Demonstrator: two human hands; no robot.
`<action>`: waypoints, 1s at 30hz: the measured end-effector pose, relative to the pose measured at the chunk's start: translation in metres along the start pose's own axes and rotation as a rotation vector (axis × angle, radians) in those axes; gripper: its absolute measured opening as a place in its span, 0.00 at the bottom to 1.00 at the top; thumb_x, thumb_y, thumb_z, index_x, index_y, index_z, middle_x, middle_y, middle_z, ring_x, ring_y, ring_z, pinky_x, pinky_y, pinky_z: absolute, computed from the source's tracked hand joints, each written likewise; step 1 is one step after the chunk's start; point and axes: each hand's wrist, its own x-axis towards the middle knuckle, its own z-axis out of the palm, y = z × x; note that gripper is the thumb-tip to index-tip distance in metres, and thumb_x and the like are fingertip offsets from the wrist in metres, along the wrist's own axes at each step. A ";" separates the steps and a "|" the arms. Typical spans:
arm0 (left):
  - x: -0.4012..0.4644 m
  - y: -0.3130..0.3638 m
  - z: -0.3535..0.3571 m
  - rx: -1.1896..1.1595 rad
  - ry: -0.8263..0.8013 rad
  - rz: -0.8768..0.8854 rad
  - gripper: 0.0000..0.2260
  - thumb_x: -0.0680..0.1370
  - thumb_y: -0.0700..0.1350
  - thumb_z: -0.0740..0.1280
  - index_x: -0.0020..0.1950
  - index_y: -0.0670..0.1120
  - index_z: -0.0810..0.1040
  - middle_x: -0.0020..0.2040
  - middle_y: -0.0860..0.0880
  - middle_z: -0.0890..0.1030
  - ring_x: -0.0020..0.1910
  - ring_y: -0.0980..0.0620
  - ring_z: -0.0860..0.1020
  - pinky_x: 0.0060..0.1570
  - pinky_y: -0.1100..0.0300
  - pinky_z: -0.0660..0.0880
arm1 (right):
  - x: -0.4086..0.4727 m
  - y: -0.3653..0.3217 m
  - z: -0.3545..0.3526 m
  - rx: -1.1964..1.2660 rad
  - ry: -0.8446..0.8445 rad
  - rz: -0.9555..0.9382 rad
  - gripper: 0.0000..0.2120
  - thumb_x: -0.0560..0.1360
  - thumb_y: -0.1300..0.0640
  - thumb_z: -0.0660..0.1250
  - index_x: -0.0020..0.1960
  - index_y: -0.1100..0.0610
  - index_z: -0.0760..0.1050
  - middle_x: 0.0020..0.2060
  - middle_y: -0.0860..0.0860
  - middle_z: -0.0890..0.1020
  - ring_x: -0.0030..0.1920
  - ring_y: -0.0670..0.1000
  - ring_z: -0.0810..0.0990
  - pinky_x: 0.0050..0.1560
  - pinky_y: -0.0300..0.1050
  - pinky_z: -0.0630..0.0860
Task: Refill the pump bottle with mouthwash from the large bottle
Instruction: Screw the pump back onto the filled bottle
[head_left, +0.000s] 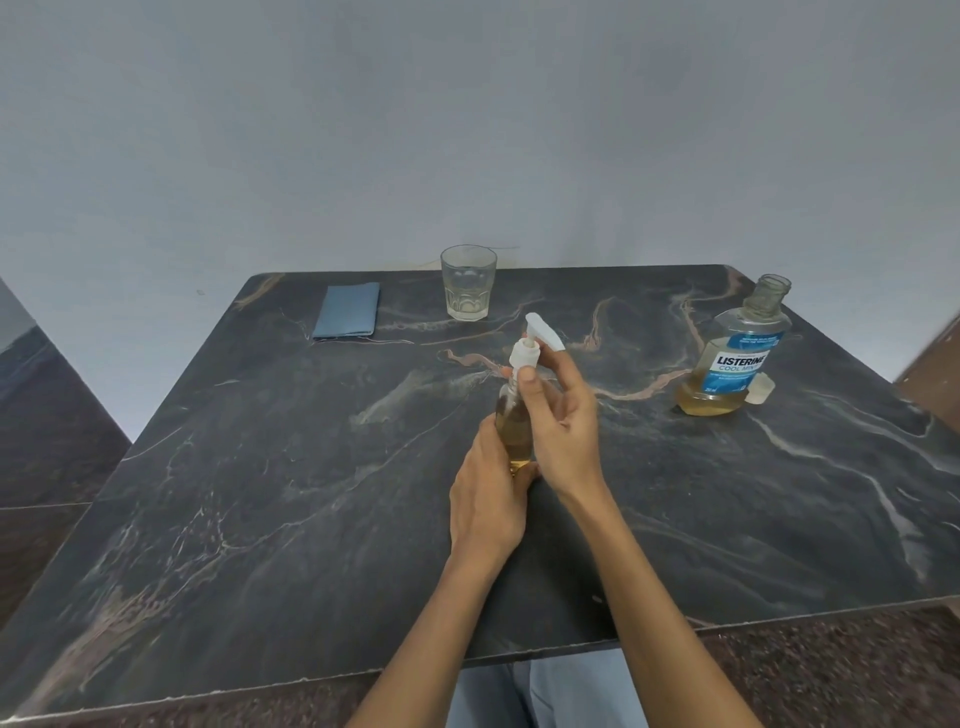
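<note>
A small clear pump bottle (514, 431) with amber mouthwash stands in the middle of the dark marble table (291, 493). My left hand (488, 499) is wrapped around its lower body. My right hand (563, 415) grips its white pump head (537, 340) at the collar, thumb against the neck. The large mouthwash bottle (735, 358) stands uncapped at the right, partly filled with amber liquid, blue label facing me. Its pale cap (759, 388) lies beside its base.
A clear drinking glass (467, 283) stands near the table's far edge. Left of it lies a folded blue cloth (347, 310). A grey wall rises behind the table. The table's front edge runs just above my lap.
</note>
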 end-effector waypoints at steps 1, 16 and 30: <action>0.000 0.000 0.000 -0.002 0.002 0.003 0.16 0.75 0.46 0.67 0.61 0.46 0.68 0.54 0.50 0.77 0.53 0.48 0.77 0.47 0.53 0.73 | 0.000 0.001 0.000 0.001 -0.003 -0.003 0.14 0.79 0.62 0.61 0.56 0.44 0.71 0.43 0.37 0.83 0.46 0.41 0.81 0.51 0.39 0.76; 0.000 -0.001 0.000 0.047 -0.011 0.003 0.15 0.75 0.48 0.67 0.58 0.46 0.68 0.53 0.49 0.77 0.52 0.48 0.76 0.49 0.50 0.74 | -0.003 0.003 -0.007 0.060 -0.056 -0.009 0.14 0.78 0.63 0.61 0.60 0.47 0.71 0.43 0.41 0.84 0.47 0.42 0.81 0.53 0.42 0.76; 0.000 0.003 -0.001 0.051 -0.001 -0.040 0.10 0.75 0.47 0.67 0.51 0.48 0.68 0.47 0.51 0.77 0.46 0.50 0.77 0.45 0.53 0.73 | -0.002 0.009 -0.013 0.029 -0.088 0.039 0.09 0.76 0.61 0.65 0.55 0.53 0.73 0.47 0.46 0.82 0.49 0.45 0.81 0.50 0.40 0.76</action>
